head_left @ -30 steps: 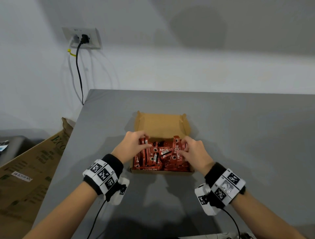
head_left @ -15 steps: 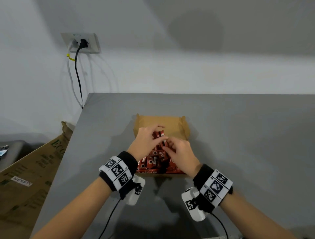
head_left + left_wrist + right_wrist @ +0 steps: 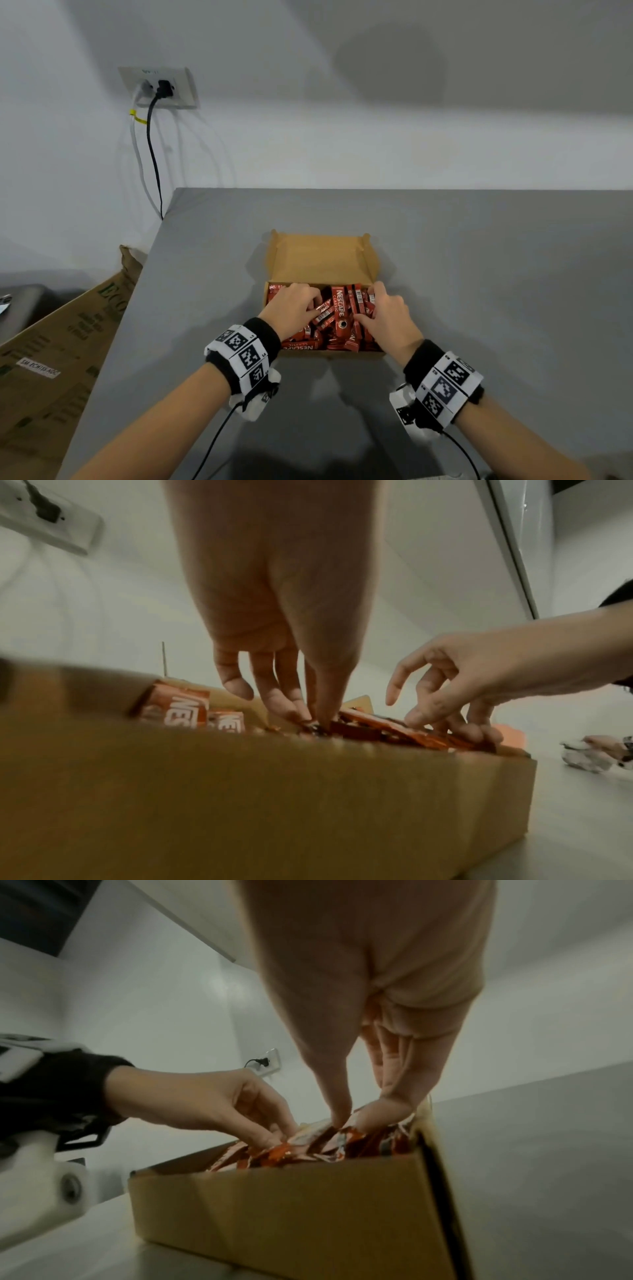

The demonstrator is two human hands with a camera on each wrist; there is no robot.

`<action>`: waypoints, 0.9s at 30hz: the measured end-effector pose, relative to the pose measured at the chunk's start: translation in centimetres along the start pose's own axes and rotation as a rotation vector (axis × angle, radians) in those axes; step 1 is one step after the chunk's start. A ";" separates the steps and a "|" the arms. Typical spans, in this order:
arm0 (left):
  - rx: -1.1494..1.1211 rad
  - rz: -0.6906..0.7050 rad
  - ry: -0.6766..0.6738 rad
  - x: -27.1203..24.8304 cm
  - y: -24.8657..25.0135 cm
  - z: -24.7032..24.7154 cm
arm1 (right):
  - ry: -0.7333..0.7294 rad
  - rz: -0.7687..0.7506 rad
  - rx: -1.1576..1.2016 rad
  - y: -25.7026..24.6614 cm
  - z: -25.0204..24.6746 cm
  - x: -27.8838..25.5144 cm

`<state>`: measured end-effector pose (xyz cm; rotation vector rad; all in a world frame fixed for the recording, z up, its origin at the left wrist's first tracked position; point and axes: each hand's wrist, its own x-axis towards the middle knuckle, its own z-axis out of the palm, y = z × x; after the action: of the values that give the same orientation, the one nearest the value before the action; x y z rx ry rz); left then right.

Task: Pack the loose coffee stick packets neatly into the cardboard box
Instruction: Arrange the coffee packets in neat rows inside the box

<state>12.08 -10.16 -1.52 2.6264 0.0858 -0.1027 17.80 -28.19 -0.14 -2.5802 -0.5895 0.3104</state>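
Note:
An open cardboard box [image 3: 329, 353] sits on the grey table [image 3: 479, 274], its lid [image 3: 318, 260] folded back. Red Nescafe stick packets [image 3: 339, 308] fill it in a jumble, some upright, some slanted. My left hand [image 3: 317, 306] reaches into the left half and pinches a slanted packet with thumb and fingertips; the left wrist view shows that left hand [image 3: 308, 718] above the box wall [image 3: 240, 791]. My right hand [image 3: 368, 306] is in the right half, thumb and fingers curled round a few upright packets; the right wrist view shows that right hand [image 3: 349, 1121] pinching their tops.
A wall socket [image 3: 161, 87] with a black and a white cable hangs behind the table's far left corner. A large printed carton [image 3: 51, 359] leans beside the table's left edge. Bare grey tabletop surrounds the box.
Half a second ago both hands met over the middle of the box. They have since moved apart, left hand to the left half, right hand to the right half. The box has not shifted.

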 end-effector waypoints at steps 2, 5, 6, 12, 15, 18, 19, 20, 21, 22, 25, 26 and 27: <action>-0.133 -0.052 0.005 0.1 0.0 -0.1 | 0.011 -0.025 -0.026 0.1 -0.1 -0.1; -0.282 -0.112 0.057 0.3 0.4 -0.3 | 0.092 -0.141 0.012 -0.4 -0.3 -0.3; -0.313 -0.120 0.070 0.4 0.6 -0.3 | 0.101 -0.194 0.027 -0.8 -0.3 -0.3; -0.427 -0.105 0.064 0.6 1.5 0.4 | -0.026 -0.302 -0.051 -2.0 0.6 0.2; -0.427 -0.076 0.045 0.2 1.4 0.5 | -0.034 -0.308 -0.141 -1.7 0.6 0.3; -0.355 -0.100 0.144 0.0 0.9 0.1 | -0.078 -0.335 -0.190 -1.1 0.7 0.4; -0.304 -0.099 0.165 0.0 0.7 -0.1 | -0.076 -0.345 -0.168 -1.0 0.7 0.5; -0.268 -0.091 0.170 -0.1 0.5 -0.1 | -0.047 -0.349 -0.136 -0.9 0.5 0.5; -0.242 -0.087 0.160 -0.3 0.5 -0.1 | 0.011 -0.336 -0.108 -0.8 0.2 0.5; -0.224 -0.085 0.150 -0.4 0.5 -0.1 | 0.088 -0.304 -0.089 -0.6 -0.1 0.5; -0.189 -0.083 0.122 -0.6 0.7 0.4 | 0.159 -0.142 -0.148 0.7 -1.1 0.5; -0.180 -0.080 0.104 -0.6 0.9 0.6 | 0.117 -0.096 -0.188 1.1 -1.2 0.5; -0.179 -0.077 0.084 -0.6 1.1 0.9 | 0.070 -0.066 -0.203 1.3 -1.1 0.5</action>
<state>11.57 -11.58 -1.68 2.4482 0.2155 -0.0099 19.06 -29.43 0.10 -2.7448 -0.7117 0.1446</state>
